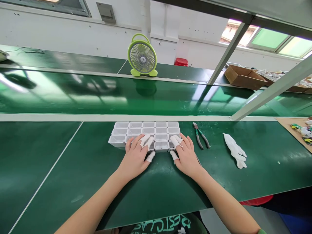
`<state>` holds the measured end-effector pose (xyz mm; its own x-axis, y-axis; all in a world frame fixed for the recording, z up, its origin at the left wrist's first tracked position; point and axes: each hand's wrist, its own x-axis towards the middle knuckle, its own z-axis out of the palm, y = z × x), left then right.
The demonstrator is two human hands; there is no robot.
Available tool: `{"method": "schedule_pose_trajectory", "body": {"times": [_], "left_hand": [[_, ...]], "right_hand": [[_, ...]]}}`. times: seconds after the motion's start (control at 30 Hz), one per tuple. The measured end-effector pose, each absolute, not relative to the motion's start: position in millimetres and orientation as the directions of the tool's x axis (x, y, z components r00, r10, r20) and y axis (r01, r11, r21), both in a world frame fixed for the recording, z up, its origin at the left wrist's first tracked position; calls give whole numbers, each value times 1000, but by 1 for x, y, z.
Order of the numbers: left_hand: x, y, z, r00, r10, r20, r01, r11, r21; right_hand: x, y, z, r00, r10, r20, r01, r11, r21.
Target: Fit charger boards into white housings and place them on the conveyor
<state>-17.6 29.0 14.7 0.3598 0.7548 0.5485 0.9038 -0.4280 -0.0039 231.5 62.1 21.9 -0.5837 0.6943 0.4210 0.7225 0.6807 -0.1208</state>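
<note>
A block of small white open boxes (161, 137) stands in rows on the green table. My left hand (136, 157) rests over the front boxes left of the middle, fingers apart, with white coverings on the thumb and two fingertips. Over the front right boxes lies my right hand (187, 157), its fingers spread and likewise partly wrapped in white. Both hands touch the boxes' edges without gripping anything visible, and they hide some of the compartments. Right of the boxes lie pliers (201, 136) with green handles. Further right is a white glove (235, 150).
Behind the green table (97, 182) runs a shiny green belt (107, 97). A green fan (142, 57) and a red stool (181, 62) are beyond it. Slanted metal posts and cardboard boxes (243, 77) stand at the right, near a brown board (290, 126) with small parts.
</note>
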Motion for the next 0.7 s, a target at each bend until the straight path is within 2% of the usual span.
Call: {"method": "schedule_pose_trajectory", "body": {"times": [0.53,0.7], "left_hand": [[-16,28,10,398,791,465,887,-462,27],[-16,27,10,397,803,444,884,-465,52]], "right_hand": [[233,63,18,-609,714,346,716,682,-149],[233,63,18,-616,703,355,716,688,-120]]}}
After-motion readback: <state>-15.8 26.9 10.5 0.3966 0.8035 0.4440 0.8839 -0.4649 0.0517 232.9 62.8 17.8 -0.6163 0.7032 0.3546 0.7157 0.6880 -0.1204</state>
